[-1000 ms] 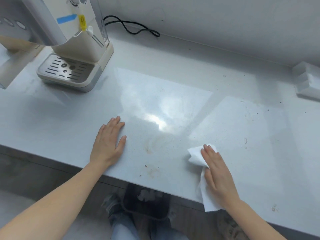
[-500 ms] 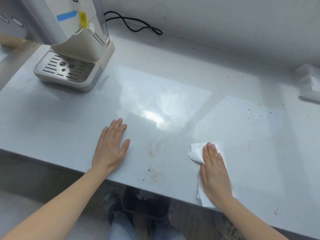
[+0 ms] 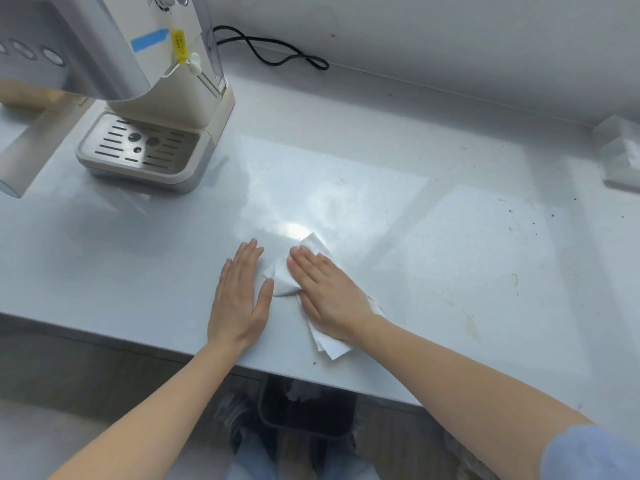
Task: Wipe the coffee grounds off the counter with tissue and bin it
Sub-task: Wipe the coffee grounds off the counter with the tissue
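Note:
A white tissue [image 3: 281, 276] lies on the pale grey counter [image 3: 450, 258], and my right hand [image 3: 329, 292] presses flat on it with straight fingers. My left hand [image 3: 240, 296] rests flat on the counter just left of the tissue, its thumb almost touching the tissue's edge. Dark coffee grounds [image 3: 533, 223] speckle the counter at the far right. A brownish smear [image 3: 471, 325] shows right of my right forearm. Below the counter's front edge stands a dark bin [image 3: 308, 412] with crumpled paper inside.
A cream coffee machine [image 3: 152, 109] with a metal drip tray [image 3: 138, 147] stands at the back left. A black cable [image 3: 277, 51] runs along the wall. A white tissue pack [image 3: 620, 154] sits at the far right. The counter's front edge is close to my wrists.
My right hand has slid the tissue to the left across the counter, up beside my left hand. The left hand stays flat in place.

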### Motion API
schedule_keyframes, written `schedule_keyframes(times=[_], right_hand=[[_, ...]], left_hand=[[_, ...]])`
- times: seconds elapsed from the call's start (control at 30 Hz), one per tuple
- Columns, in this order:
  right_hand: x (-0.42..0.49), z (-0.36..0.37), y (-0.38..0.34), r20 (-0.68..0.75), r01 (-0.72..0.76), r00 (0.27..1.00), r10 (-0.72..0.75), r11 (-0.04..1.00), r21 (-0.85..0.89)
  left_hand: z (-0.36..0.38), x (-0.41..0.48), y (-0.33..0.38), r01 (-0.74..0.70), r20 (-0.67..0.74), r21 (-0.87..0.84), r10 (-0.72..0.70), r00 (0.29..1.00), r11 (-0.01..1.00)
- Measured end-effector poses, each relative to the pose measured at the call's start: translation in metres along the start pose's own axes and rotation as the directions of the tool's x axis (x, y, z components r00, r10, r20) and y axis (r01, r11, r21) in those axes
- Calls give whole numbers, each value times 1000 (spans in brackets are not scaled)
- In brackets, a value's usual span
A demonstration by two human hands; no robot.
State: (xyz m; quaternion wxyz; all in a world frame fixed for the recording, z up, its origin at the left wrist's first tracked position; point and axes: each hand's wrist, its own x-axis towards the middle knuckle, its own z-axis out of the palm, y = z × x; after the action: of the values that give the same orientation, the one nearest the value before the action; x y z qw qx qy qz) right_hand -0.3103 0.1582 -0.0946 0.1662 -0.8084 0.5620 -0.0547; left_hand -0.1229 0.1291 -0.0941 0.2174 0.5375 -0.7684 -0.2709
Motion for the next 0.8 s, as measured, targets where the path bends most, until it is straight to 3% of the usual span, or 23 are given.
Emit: schedule_keyframes(times=[0.17, 0.6, 0.8], right_hand=[[-23, 14, -27, 66, 182, 981, -185, 982, 45], [-93, 22, -65, 35, 169, 980, -194, 918, 358], [-129, 23, -56, 1, 224, 970, -243, 897, 382]], left_hand=[[-3, -6, -2, -2, -45, -124, -3, 999, 992], [2, -77, 27, 193, -76, -421, -246, 966, 886], [-1, -100, 42, 230, -130, -500, -335, 933, 835]])
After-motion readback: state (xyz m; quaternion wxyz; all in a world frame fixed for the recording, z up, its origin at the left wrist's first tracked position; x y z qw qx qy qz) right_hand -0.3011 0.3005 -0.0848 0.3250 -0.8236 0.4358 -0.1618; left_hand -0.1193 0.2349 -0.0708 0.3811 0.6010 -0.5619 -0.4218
